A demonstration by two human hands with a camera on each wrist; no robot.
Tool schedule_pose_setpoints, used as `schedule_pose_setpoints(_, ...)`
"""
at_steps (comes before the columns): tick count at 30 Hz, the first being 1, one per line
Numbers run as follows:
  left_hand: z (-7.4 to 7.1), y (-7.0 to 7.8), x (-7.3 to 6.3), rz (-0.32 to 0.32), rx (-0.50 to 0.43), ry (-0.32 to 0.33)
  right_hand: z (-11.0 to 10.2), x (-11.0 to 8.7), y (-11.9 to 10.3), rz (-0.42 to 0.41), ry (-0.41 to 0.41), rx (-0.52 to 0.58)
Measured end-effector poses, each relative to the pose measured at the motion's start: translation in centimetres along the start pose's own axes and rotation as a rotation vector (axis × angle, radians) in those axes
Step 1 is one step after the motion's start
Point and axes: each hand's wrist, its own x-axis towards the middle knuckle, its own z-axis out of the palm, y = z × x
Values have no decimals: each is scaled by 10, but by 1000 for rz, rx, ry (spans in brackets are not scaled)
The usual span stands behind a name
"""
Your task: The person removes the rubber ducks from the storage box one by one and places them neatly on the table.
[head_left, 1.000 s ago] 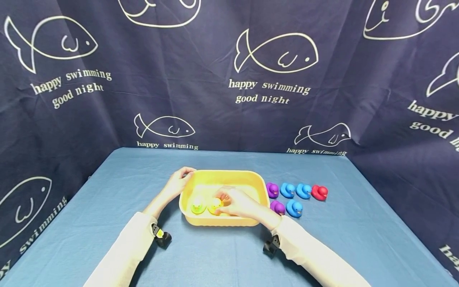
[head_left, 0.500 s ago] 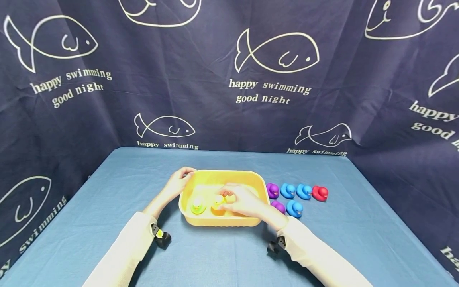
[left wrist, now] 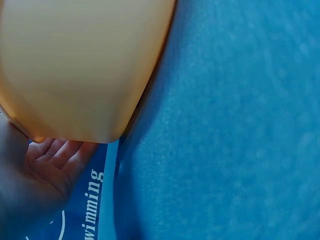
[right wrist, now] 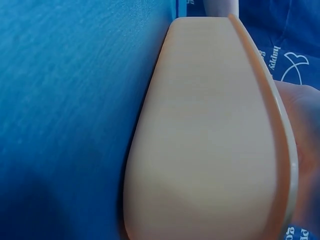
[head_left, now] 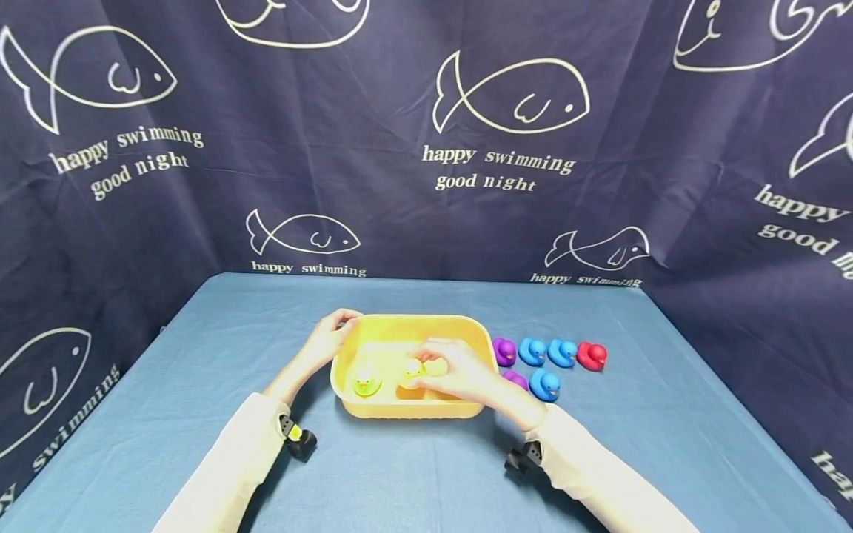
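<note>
My left hand grips the left end of a yellow plastic basin, thumb by the rim and fingers along the outside wall. In the left wrist view that hand shows beyond the basin. Inside the basin, my right hand pinches a yellow rubber duck between thumb and fingers. A yellow-green rubber duck sits at the basin's front left. From the right wrist, the basin's wall hides the ducks and most of the right hand.
To the right of the basin stand rubber ducks: a purple duck, blue ducks and a red duck. Another purple duck is partly hidden by the basin and right arm. A blue cloth covers the table.
My right hand has shifted a little to the right with the yellow duck, widening its distance from the yellow-green duck. The left hand and basin stay in place.
</note>
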Motion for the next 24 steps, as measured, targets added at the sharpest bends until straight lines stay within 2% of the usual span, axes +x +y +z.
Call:
schedule_pose_setpoints(12,-1,-1,0,3,12,4,-9,-10,2,-96,51,-41)
schedule_pose_setpoints(24,-1,-1,1,2,4,-11,-18,-23,4,-34,71,-46)
